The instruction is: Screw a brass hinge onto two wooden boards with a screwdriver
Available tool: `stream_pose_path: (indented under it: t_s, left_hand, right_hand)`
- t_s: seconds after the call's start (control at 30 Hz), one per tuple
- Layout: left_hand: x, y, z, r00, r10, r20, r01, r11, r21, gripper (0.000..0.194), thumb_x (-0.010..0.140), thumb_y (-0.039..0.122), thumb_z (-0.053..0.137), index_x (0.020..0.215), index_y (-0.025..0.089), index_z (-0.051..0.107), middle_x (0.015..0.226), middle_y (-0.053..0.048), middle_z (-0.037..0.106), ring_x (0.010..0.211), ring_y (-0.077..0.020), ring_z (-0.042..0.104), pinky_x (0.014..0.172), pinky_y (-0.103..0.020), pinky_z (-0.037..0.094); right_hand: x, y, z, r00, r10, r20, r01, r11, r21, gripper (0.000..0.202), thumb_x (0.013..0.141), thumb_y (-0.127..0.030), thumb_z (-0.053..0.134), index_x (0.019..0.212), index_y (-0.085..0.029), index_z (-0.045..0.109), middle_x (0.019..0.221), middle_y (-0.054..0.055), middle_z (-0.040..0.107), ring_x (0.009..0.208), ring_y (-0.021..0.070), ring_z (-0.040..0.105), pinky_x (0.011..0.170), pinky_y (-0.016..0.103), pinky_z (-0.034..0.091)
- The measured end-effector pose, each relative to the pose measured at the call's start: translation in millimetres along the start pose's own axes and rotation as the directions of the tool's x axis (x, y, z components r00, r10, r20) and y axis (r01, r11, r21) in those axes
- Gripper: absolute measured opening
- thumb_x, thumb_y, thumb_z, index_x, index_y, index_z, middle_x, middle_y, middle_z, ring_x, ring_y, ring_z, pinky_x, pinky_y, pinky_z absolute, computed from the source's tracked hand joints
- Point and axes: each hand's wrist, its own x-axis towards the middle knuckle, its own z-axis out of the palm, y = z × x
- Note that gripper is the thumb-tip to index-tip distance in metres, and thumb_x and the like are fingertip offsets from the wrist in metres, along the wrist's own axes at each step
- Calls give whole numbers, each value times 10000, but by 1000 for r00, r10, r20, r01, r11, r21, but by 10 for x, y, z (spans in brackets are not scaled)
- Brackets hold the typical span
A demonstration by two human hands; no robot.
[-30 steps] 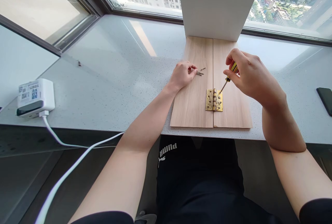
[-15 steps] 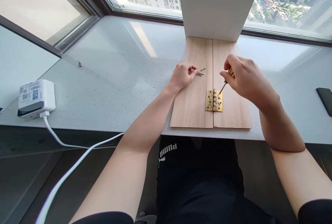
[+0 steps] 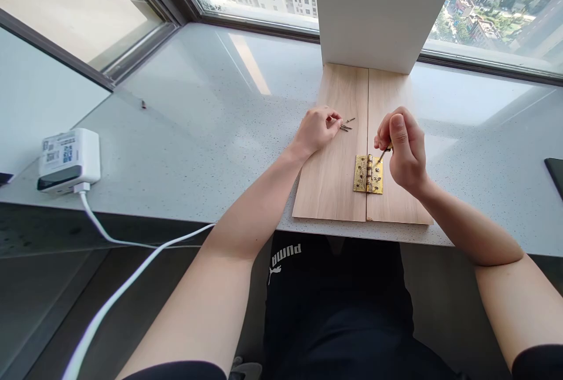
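My right hand (image 3: 404, 148) is closed around a screwdriver (image 3: 382, 156), its thumb side turned up; most of the handle is hidden in the fist. The slanting shaft runs down to the right leaf of a brass hinge (image 3: 368, 175). That hinge lies opened flat across the seam between a left wooden board (image 3: 332, 192) and a right wooden board (image 3: 398, 207). Over the left board, my left hand (image 3: 319, 128) has its fingertips pinched together beside several small screws (image 3: 347, 128). Whatever the fingertips hold is hidden.
A white box-like block (image 3: 378, 16) stands at the boards' far end, by the window. On the speckled counter (image 3: 197, 133), a white device (image 3: 70, 160) sits left with its cable (image 3: 132, 286) hanging over the edge. A dark phone (image 3: 555, 175) lies far right.
My right hand has rotated on the screwdriver, bringing the thumb up, and its forearm sits lower. My left hand stays pinched by the screws. The whole view has shifted slightly.
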Motion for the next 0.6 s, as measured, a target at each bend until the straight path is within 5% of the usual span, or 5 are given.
stream_pose_path:
  t_s: [0.33,0.6]
  left_hand:
    - [-10,48,19,999,-39,-14,38,999,-36,112,1121,219,758,1084,208,863,1135,-138,883,1067,-301,843,1087,-510,703]
    - [-5,49,14,998,-56,-8,56,997,-55,109,1120,234,767,1067,206,859,1127,-126,885,1074,-297,852,1082,-486,706]
  right_hand:
    - [194,-56,-54,983,182,6,-182,977,111,769,1081,-903,678,711,-309,357,627,-60,323,523,143,309,493,345,277]
    - [332,-19,-180,906,210,366,-298,933,203,879,985,-962,777,610,-305,329,543,-75,249,484,115,234,466,328,180]
